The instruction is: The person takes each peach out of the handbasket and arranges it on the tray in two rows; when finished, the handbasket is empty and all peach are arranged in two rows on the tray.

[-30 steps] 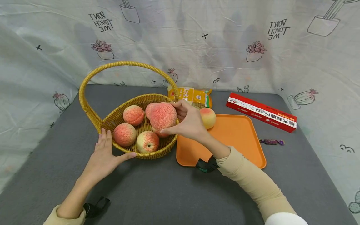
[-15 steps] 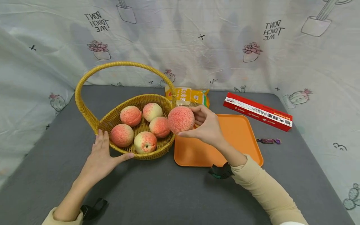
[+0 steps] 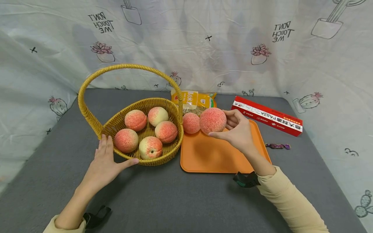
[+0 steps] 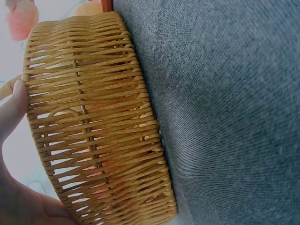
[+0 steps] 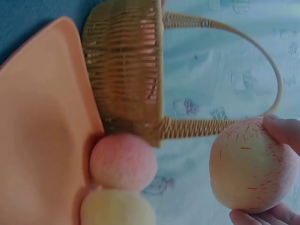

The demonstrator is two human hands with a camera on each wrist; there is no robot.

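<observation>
Right grip grasps a peach above the orange tray, frame centre; the tray holds one peach. Left grip, released, rests against the basket containing five peaches

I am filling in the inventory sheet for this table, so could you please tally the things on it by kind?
Peaches: 7, five in the basket, one on the tray, one held in the right hand
Wicker basket: 1
Orange tray: 1
Red pasta box: 1
Yellow packet: 1
Wrapped candy: 1
Total: 12
</observation>
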